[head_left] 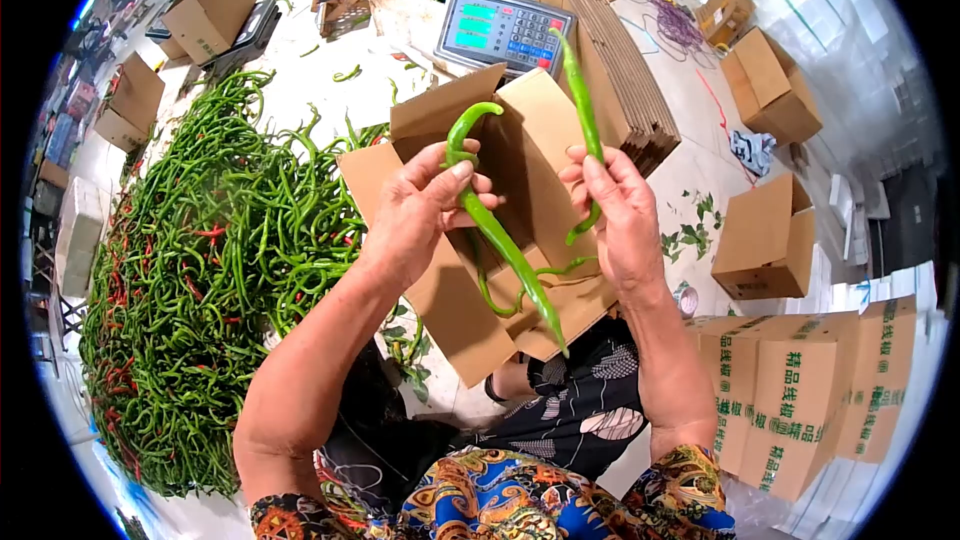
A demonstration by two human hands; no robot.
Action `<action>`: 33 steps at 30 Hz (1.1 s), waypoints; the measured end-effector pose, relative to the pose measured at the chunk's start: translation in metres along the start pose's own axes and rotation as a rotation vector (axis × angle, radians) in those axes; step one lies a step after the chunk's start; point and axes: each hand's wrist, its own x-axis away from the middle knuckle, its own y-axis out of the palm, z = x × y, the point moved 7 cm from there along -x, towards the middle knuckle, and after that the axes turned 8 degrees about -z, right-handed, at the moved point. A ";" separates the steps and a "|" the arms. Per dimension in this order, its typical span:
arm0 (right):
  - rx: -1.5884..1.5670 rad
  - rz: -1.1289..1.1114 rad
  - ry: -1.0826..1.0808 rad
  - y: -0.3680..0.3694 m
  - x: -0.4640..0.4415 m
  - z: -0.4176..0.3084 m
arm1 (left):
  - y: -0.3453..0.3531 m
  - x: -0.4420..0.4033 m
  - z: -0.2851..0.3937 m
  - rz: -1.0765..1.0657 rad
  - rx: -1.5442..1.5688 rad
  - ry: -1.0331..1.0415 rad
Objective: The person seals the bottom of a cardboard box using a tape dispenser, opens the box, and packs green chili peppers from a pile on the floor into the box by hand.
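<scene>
My left hand (420,202) is closed around a long green chili pepper (507,247), its hooked end curling up above the fingers. Another green chili pepper (578,85) is pinched upright in my right hand (617,205), its upper end reaching past the scale. Both hands are over an open cardboard box (445,325) with its flaps spread outward. A few thin green peppers (487,285) show at the box's near side; much of its inside is hidden behind my hands.
A large heap of green peppers (190,310) with some red ones covers the floor at left. A digital scale display (508,28) stands behind the box, beside flattened cardboard (610,60). Printed cartons (795,395) stand at lower right, and an open box (765,240) stands above them.
</scene>
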 end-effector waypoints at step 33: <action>-0.600 -0.213 0.251 0.022 -0.004 0.031 | 0.007 -0.005 -0.009 0.049 0.317 0.032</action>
